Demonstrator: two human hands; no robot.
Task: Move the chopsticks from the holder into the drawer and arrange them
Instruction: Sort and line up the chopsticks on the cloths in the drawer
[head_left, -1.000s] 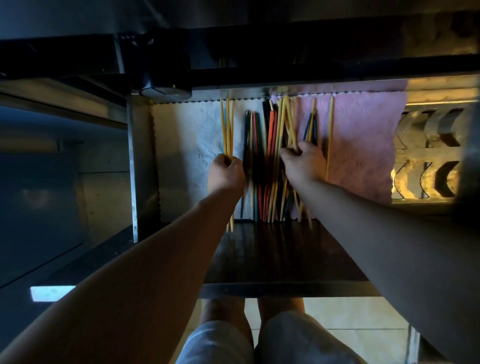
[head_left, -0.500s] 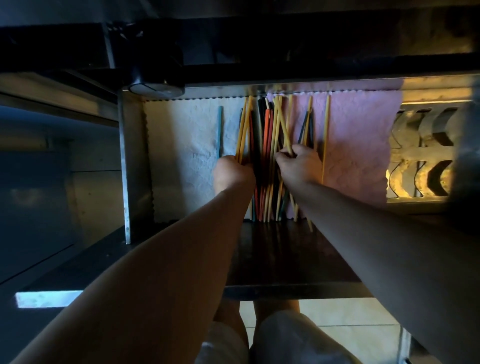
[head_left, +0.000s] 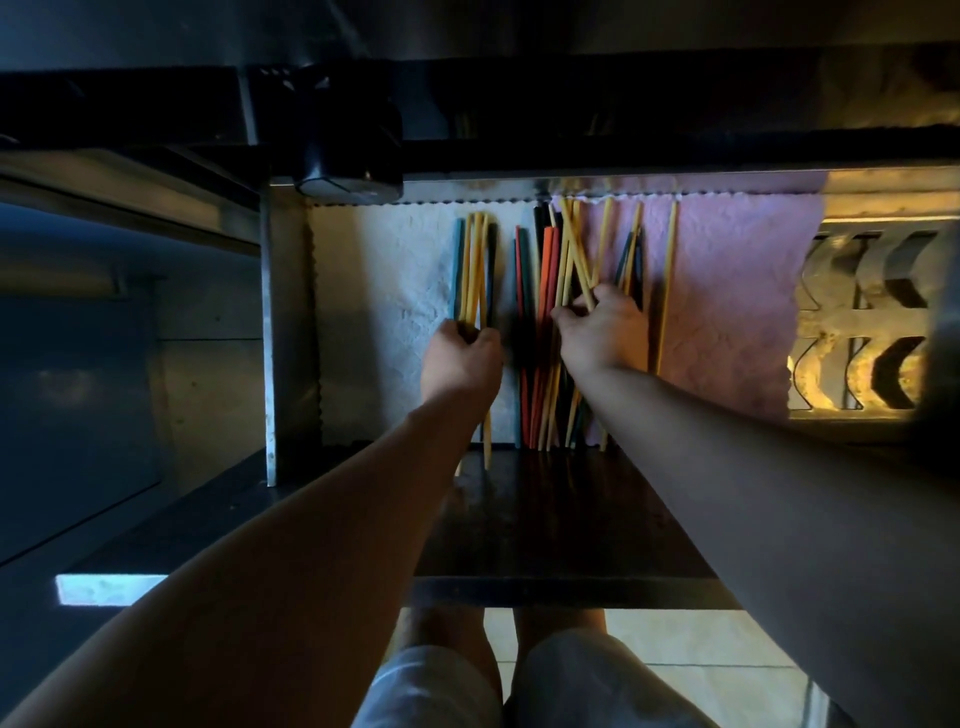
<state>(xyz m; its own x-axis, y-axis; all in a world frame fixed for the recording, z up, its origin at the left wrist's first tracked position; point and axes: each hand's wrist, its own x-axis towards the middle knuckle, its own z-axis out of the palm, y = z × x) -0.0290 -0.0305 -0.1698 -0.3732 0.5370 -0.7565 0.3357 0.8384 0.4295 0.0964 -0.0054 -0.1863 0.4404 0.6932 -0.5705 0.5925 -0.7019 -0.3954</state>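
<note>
The chopsticks (head_left: 540, 312) are long thin sticks, yellow, blue-green, red, orange and black. They lie flat in the open drawer (head_left: 288, 338), and nearly all point straight away from the person. The left hand (head_left: 460, 361) grips a small bunch of yellow, blue-green and dark ones around the middle. Between the two hands lies a tight pack of red, orange, black and blue-green ones. The right hand (head_left: 600, 332) pinches some yellow ones that cross each other at a slant. Just past its fingers lie a few dark ones. One yellow stick lies alone to its right.
</note>
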